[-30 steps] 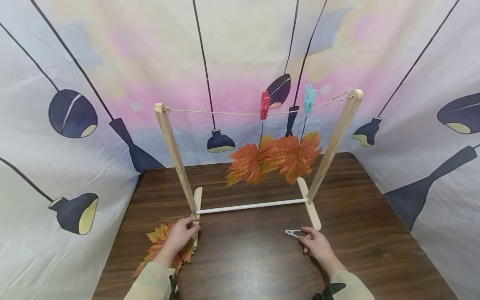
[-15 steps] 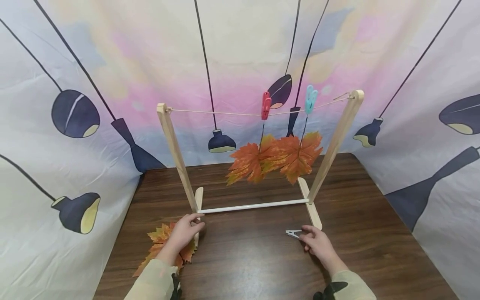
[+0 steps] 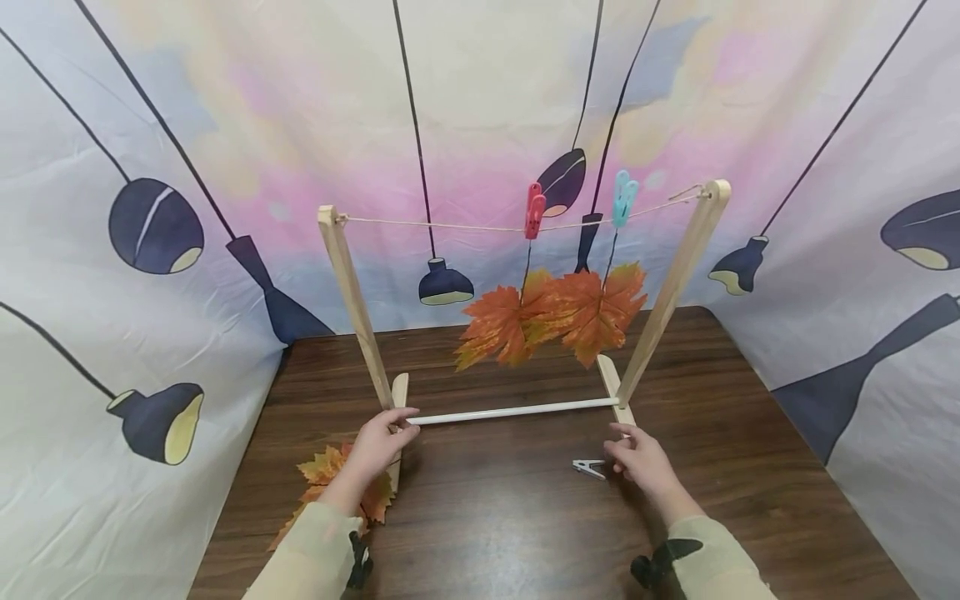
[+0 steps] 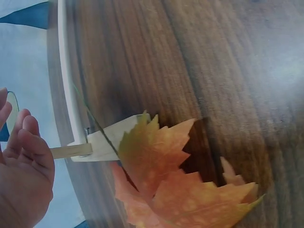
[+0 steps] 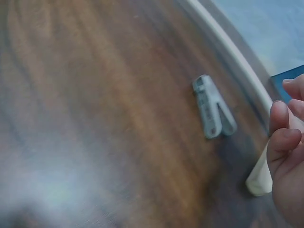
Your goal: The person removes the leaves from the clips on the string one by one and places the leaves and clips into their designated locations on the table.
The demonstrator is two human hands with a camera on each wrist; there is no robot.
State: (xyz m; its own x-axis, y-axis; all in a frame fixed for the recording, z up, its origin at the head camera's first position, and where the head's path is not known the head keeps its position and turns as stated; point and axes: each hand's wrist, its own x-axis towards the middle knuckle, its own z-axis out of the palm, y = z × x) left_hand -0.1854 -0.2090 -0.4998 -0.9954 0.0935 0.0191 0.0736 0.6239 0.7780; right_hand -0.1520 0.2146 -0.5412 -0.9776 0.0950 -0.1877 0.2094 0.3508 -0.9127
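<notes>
A grey clothespin (image 3: 588, 468) lies on the table just left of my right hand (image 3: 645, 464). The right wrist view shows this clothespin (image 5: 212, 108) apart from my loosely bent fingers (image 5: 279, 116). My left hand (image 3: 377, 446) hovers by the left foot of the wooden rack, holding nothing. Partly under that forearm is an orange artificial maple leaf (image 3: 324, 468); in the left wrist view the leaf (image 4: 194, 197) overlaps the rack's foot, its dark stem crossing over the wood. Two more leaves hang from the rack's string by a red clothespin (image 3: 534, 212) and a light-blue clothespin (image 3: 624, 198).
The rack has two wooden posts, the left post (image 3: 352, 304) and the right post (image 3: 673, 292), joined low down by a white rod (image 3: 517, 411). A string (image 3: 435, 223) spans their tops. Behind the brown table (image 3: 495, 517) hangs a printed cloth (image 3: 480, 100).
My right hand has let go of the grey clothespin, leaving it on the table, and has drawn slightly away. My left hand has shifted a little forward and to the right.
</notes>
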